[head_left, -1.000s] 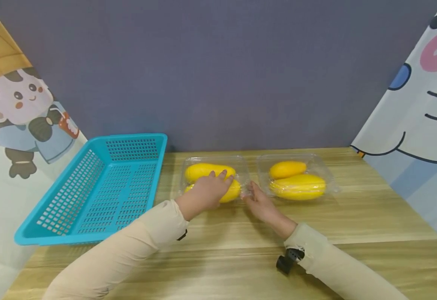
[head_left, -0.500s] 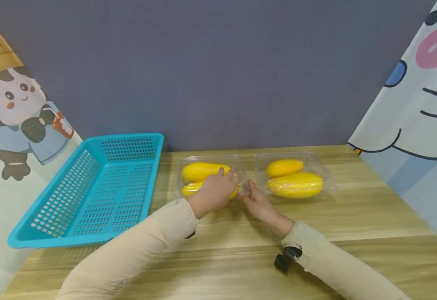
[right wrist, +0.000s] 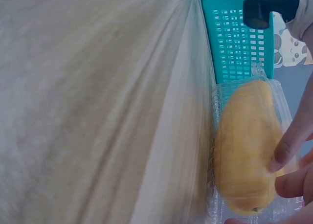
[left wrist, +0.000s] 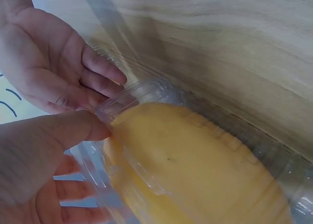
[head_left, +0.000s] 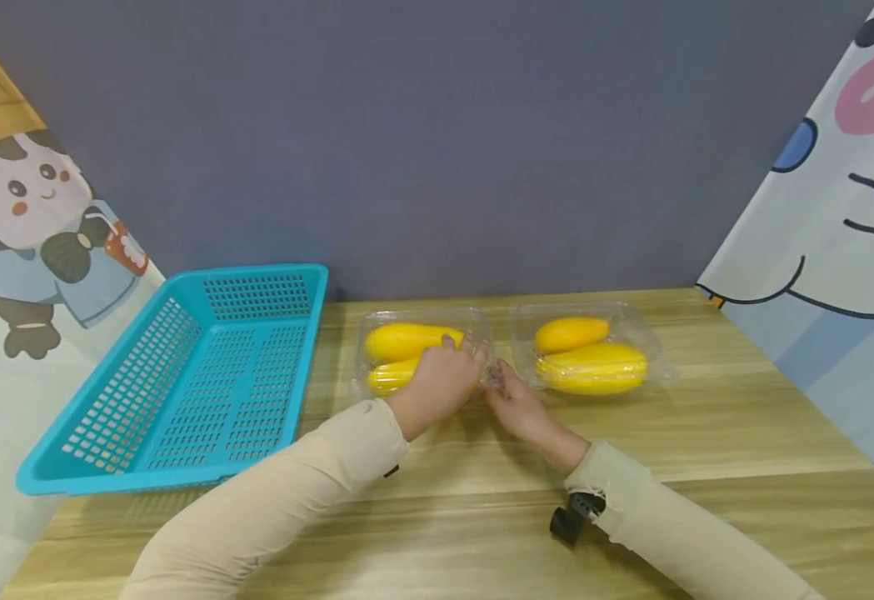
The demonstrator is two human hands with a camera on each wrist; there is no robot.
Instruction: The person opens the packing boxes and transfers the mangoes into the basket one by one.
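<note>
In the head view, a clear plastic clamshell box (head_left: 425, 314) with two oblong yellow fruits (head_left: 404, 342) stands at the middle of the table; their exact kind is unclear. My left hand (head_left: 446, 377) reaches over its right end, thumb and fingers spanning the lid. The left wrist view has the left thumb (left wrist: 80, 128) on the lid's near side, with its fingers (left wrist: 78, 190) blurred behind the plastic. At that same end, my right hand (head_left: 515, 402) grips the corner from the side, palm partly turned up. Its fingertips are partly hidden in the head view.
A second clear clamshell box (head_left: 650, 333) with two yellow fruits stands just right of my right hand. To the left is a turquoise plastic basket (head_left: 249, 379). A grey panel (head_left: 437, 158) rises behind the wooden table (head_left: 481, 525).
My left hand has slid right along the lid, from over the fruits toward the box's right end. My right hand stays at that end, and the boxes keep their places.
</note>
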